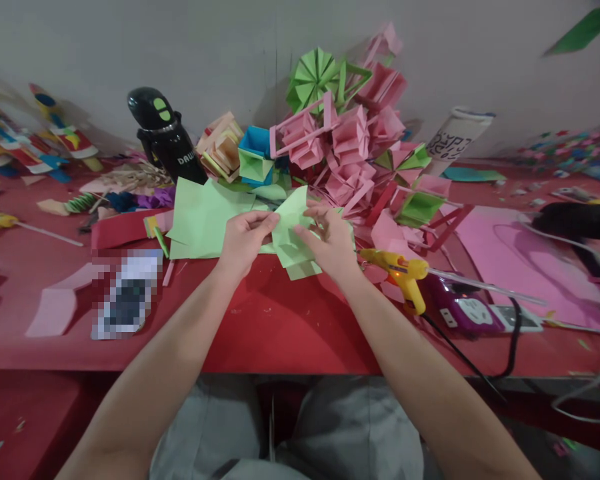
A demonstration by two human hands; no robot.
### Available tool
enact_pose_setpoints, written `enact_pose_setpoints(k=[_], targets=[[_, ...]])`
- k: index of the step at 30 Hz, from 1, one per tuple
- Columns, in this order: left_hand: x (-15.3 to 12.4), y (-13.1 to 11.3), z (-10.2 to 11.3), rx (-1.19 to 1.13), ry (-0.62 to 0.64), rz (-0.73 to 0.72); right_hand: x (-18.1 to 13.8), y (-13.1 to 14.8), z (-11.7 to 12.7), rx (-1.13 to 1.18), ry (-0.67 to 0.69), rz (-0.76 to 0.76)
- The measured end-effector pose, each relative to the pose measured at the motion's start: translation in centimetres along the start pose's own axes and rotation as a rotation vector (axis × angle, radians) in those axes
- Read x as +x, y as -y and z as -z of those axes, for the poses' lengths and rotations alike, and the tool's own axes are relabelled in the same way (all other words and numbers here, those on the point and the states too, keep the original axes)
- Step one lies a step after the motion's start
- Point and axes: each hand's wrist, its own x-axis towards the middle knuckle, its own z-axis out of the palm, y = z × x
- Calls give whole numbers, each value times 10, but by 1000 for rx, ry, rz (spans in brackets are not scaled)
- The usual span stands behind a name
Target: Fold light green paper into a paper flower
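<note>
Between my two hands is a piece of light green paper (291,230), raised above the red table and standing partly upright. My left hand (246,240) pinches its left edge between thumb and fingertips. On the other side, my right hand (331,240) grips the paper with the thumb across its face and the fingers curled behind. More light green sheets (200,217) lie stacked just left of and behind my left hand. A yellow hot glue gun (400,270) with a clear glue stick rests to the right of my right hand.
Folded pink paper lanterns (350,133) and a green paper fan (314,77) pile up against the wall. A black bottle (165,137) stands behind the green sheets. A purple power strip (463,307) with cables sits at right. Pink paper (510,260) lies beyond it.
</note>
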Motion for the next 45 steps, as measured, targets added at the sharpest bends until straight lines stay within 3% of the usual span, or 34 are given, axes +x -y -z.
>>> enact_pose_setpoints(k=[3,11,17,25,30,36,40,45], targets=[[1,2,2,11,-51,-35,3,-3,1,139,-11,-110],[3,8,4,211,-104,-124,4,1,4,177,27,-260],[2,5,2,183,-6,-107,6,-2,4,168,-8,-346],[1,1,4,170,140,-102,6,0,2,243,-39,-301],[-1,-5,7,186,249,-53,6,3,9,111,66,-246],[-4,-14,14,581,223,-121,1,13,10,-163,238,-91],[-4,-16,15,639,239,-222,1,12,7,-182,168,-61],[-2,-16,15,613,-62,-287,6,5,10,-133,-156,46]])
